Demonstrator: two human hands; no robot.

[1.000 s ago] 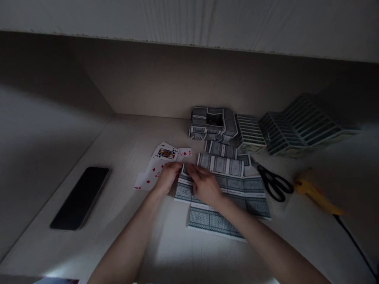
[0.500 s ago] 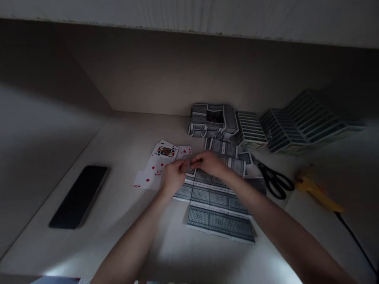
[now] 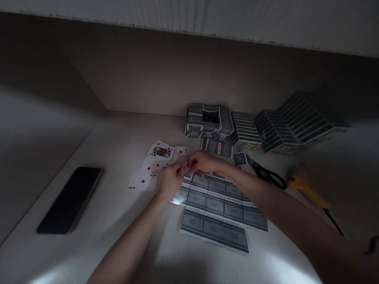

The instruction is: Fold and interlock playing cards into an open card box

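Rows of joined playing cards (image 3: pixel 214 204) lie back side up on the white surface, patterned blue-grey. At their upper left corner, my left hand (image 3: pixel 171 179) pinches the edge of a card. My right hand (image 3: pixel 202 161) is just beside it, fingers curled together over the same corner; what its fingertips hold is too small to make out. Left of my left hand, loose face-up cards (image 3: pixel 160 151) overlap, among them a jack of spades and diamonds. Behind my hands is another joined card strip (image 3: pixel 217 147).
A boxy card model (image 3: pixel 207 120) stands against the back wall, with stepped card structures (image 3: pixel 299 122) to its right. Black-handled scissors (image 3: pixel 271 175) and a yellow glue gun (image 3: pixel 309 191) with a cord lie at right. A black phone (image 3: pixel 71 199) lies at left.
The view has shifted slightly, moving most things a little left. My right forearm sits lower over the scissors and card rows. Both hands remain at the same corner, the right one's fingers slightly lower.
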